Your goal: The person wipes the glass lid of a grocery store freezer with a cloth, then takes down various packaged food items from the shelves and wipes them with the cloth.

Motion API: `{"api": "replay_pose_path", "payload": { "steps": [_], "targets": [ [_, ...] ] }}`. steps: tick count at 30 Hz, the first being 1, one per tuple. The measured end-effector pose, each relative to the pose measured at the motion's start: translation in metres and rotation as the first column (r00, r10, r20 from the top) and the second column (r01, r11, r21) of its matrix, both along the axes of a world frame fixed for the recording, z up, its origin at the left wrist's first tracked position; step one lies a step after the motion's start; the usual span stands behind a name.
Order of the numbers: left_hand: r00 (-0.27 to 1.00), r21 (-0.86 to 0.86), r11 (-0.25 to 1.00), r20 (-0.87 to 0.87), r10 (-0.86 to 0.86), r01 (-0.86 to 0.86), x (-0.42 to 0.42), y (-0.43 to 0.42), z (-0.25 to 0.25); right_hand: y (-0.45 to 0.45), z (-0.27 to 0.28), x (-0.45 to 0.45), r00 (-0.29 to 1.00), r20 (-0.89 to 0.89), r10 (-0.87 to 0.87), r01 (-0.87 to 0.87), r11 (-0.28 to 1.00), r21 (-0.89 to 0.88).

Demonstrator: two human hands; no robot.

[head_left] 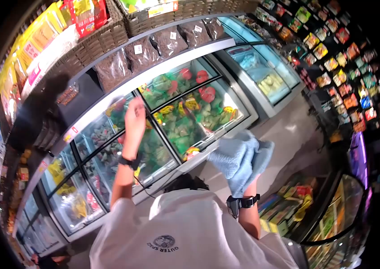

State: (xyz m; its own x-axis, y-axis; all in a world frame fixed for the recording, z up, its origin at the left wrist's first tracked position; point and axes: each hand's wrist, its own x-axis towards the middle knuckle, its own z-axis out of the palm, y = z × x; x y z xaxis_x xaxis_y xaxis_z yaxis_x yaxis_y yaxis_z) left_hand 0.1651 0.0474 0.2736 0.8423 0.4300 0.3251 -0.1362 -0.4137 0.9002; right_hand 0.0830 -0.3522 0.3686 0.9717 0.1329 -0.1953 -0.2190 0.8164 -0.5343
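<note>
My left hand (135,114) is over the glass lids of a chest freezer (165,143), near the middle dividing frame. Its fingers look curled and slightly blurred, and what they hold, if anything, is hidden. A light blue cloth (239,157) hangs bunched over my right hand, which is closed on it and covered by its folds. The cloth is beside the freezer's near right corner, above the floor. Under the glass lie green bags with red and yellow labels (192,105).
Bags of dark dried goods (140,51) line the shelf above the freezer, beside wicker baskets (93,40) of packets. A second freezer (261,76) stands farther right. Hanging snack packets (333,62) cover the right wall. A display case (333,210) is near my right elbow.
</note>
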Motion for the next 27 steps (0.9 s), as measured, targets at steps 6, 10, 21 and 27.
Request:
{"api": "replay_pose_path", "payload": {
  "steps": [6, 10, 21, 27],
  "targets": [
    [0.984, -0.061, 0.984, 0.063, 0.169, -0.165, 0.135, 0.035, 0.060, -0.026, 0.021, 0.048, 0.955, 0.295, -0.008, 0.202, 0.745, -0.636],
    [0.926, -0.032, 0.945, -0.215, 0.310, -0.324, 0.181, 0.044, 0.053, -0.006, 0.012, 0.060, 0.898, 0.254, 0.358, 0.164, 0.263, -0.951],
    [0.814, 0.102, 0.818, -0.090, 0.574, -0.566, 0.267, 0.087, 0.012, -0.008, 0.011, 0.176, 0.902, 0.261, 0.344, 0.110, 0.403, -0.909],
    [0.804, -0.030, 0.804, -0.067, 0.591, -0.594, 0.258, 0.077, 0.035, 0.015, -0.001, 0.201, 0.910, 0.188, 0.369, -0.029, 0.510, -0.860]
  ]
}}
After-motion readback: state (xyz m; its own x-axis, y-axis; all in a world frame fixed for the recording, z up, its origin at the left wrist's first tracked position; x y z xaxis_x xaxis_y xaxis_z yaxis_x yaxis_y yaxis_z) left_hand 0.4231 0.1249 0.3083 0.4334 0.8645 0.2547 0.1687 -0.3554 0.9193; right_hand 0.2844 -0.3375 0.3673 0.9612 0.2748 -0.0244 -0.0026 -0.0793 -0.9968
